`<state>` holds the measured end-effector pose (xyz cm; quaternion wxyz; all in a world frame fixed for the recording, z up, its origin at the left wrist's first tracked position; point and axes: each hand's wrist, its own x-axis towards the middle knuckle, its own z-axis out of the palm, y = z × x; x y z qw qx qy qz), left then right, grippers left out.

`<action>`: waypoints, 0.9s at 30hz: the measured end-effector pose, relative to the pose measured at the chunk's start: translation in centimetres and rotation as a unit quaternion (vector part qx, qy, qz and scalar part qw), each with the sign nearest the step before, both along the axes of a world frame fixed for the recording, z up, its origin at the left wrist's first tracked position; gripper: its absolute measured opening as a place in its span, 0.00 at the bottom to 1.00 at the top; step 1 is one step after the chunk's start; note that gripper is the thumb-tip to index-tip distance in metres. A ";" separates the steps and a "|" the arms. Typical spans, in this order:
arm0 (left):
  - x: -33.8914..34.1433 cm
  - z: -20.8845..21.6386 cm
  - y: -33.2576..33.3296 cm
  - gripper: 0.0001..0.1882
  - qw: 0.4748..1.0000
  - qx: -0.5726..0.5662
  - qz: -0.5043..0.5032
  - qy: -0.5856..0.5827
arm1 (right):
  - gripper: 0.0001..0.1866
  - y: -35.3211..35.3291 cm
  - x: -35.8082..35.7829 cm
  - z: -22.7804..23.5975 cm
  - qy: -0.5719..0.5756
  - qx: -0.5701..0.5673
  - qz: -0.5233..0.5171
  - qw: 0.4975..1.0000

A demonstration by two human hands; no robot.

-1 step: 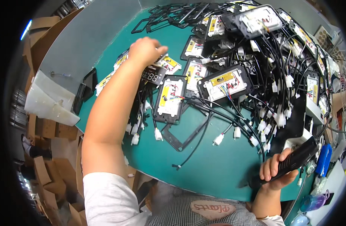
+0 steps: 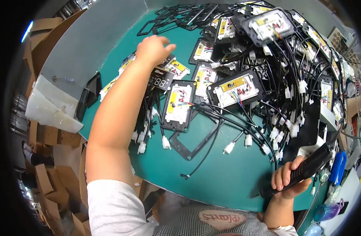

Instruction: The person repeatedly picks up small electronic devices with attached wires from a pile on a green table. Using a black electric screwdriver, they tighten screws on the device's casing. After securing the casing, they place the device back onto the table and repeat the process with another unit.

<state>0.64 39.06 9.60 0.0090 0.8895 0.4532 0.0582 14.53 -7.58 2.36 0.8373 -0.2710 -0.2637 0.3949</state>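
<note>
My left hand (image 2: 152,50) reaches far over the table, above a cluster of display modules. Thumb and forefinger are apart, and no object shows between them; the other fingers are partly hidden. Just below this hand lies a black display board (image 2: 161,80) with white digit segments. Beside it, a black-framed module (image 2: 179,105) shows its white back, yellow strip and coloured wires. At the lower right my right hand (image 2: 287,179) is wrapped round a black electric screwdriver (image 2: 311,165), its front end pointing left, low over the table.
Framed modules with black cables and white connectors (image 2: 293,129) pile up on the right. Empty black frames (image 2: 176,19) lie at the far edge; a loose frame (image 2: 187,151) rests mid-table. A grey wall (image 2: 90,43) bounds the left. Cardboard boxes (image 2: 56,177) stand beyond it.
My left hand has moved slightly away from me, and more of the display boards beneath it shows. The right hand keeps its hold on the screwdriver.
</note>
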 end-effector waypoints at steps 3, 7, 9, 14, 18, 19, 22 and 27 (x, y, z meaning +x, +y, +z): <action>2.5 -1.7 4.1 0.27 0.995 0.052 -0.022 -0.081 | 0.31 0.2 0.3 -0.3 0.009 0.034 0.056 0.998; 7.8 -2.9 7.7 0.36 0.999 0.002 0.008 -0.032 | 0.29 1.1 2.3 -1.1 -0.041 0.101 0.218 0.970; 10.4 -3.9 9.8 0.38 0.999 0.004 0.010 -0.030 | 0.28 1.2 2.5 -1.1 -0.014 0.102 0.240 0.965; 16.5 -7.2 17.8 0.50 0.998 -0.015 0.066 -0.015 | 0.35 2.1 4.4 -3.2 0.019 0.189 0.388 0.902; 18.1 -10.1 21.8 0.50 0.994 -0.005 0.103 0.039 | 0.38 1.9 4.3 -4.3 0.050 0.220 0.412 0.883; 17.8 -10.4 21.6 0.49 0.995 -0.016 0.095 0.037 | 0.39 2.0 4.3 -4.4 0.053 0.216 0.410 0.885; 16.3 -8.9 19.0 0.47 0.996 -0.058 0.043 0.056 | 0.39 2.3 4.0 -4.3 0.064 0.204 0.407 0.888; 8.8 -5.9 16.0 0.39 0.982 -0.047 -0.042 0.176 | 0.39 2.5 3.9 -3.2 0.061 0.183 0.400 0.896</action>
